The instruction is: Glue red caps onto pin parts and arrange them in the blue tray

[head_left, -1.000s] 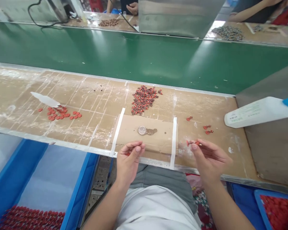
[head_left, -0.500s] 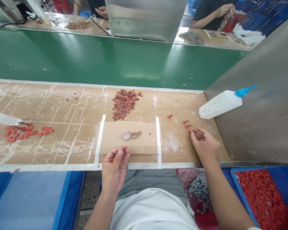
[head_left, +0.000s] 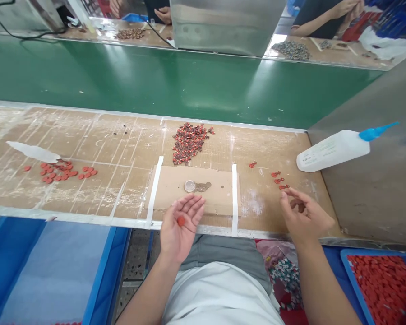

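Observation:
My left hand (head_left: 181, 230) is turned palm up, fingers loosely cupped, with a small red disc (head_left: 181, 220) lying in the palm. My right hand (head_left: 306, 215) is at the right of the bench, thumb and forefinger slightly parted and nothing visible between them. Just beyond its fingertips lies a red disc with a small dark-and-red part on it (head_left: 284, 187). More such joined pieces (head_left: 279, 180) lie behind it. Past my left fingers, a small round dish (head_left: 190, 186) sits on a taped cardboard sheet (head_left: 169, 194), beside a brown wet-looking smear (head_left: 203, 186).
A heap of small dark-and-red parts (head_left: 189, 142) lies behind the cardboard. Loose red discs (head_left: 64, 171) and a white bottle (head_left: 34, 151) are at left. Another white bottle with a blue nozzle (head_left: 334, 151) leans by the metal wall (head_left: 368, 198). Below right is a blue tray (head_left: 358, 289) of red pieces.
My left hand has uncurled and turned up, showing the red disc. My right fingertips have drawn slightly back from the nearest joined piece, which lies on the bench. The whole view has shifted.

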`<control>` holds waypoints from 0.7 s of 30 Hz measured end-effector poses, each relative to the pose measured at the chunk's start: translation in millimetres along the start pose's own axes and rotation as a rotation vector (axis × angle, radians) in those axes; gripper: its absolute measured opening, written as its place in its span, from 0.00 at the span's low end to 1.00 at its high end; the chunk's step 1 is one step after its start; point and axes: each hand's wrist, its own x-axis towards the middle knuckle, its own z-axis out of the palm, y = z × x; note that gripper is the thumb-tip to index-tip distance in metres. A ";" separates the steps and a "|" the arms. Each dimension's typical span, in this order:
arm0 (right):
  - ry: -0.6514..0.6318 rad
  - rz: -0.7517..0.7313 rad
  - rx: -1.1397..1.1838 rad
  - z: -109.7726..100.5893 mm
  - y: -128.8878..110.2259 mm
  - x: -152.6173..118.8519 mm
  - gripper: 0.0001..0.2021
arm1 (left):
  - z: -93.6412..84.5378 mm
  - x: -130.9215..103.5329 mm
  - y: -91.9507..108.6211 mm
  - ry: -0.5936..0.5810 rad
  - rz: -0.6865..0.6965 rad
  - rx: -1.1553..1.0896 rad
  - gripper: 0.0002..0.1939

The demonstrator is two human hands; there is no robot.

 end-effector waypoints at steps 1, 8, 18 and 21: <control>-0.010 -0.087 0.089 -3.0 -15.6 -5.2 0.12 | 4.1 0.1 -1.3 -0.032 -0.038 -0.031 0.19; -0.416 -0.556 0.596 3.5 -123.8 -30.4 0.16 | 26.1 -2.5 -12.5 -0.194 -0.197 -0.089 0.25; -0.505 -0.588 0.708 30.2 -133.9 -31.0 0.17 | 24.3 -0.9 -14.1 -0.214 -0.159 -0.114 0.25; -0.516 -0.502 0.708 28.2 -134.2 -31.0 0.15 | 24.7 -1.2 -13.4 -0.224 -0.149 -0.128 0.25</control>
